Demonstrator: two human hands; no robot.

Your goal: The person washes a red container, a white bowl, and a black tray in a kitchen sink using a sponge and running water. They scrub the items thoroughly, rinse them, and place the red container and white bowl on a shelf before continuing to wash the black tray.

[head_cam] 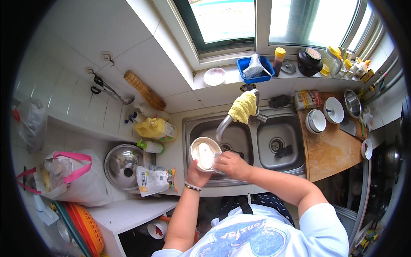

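A white bowl (205, 151) is held by my left hand (197, 175) over the front edge of the left sink basin (239, 133); a pale rounded thing lies inside it. At the bowl's right rim, my right hand (231, 164) pinches a crumpled, thin whitish piece, perhaps plastic film or a cloth. Above the basin reaches the metal faucet (223, 128), with a yellow cloth (243, 107) wrapped around its neck. In the right basin a dark scrubber (283, 151) lies beside the drain.
Right of the sink, a wooden board (330, 151) carries white bowls (316, 121) and a cleaver (349, 126). At left stand a yellow jug (156, 129), a green-and-white bottle (151, 146), a metal lid (123, 165) and a printed bag (154, 180). A blue basket (255, 69) sits on the windowsill.
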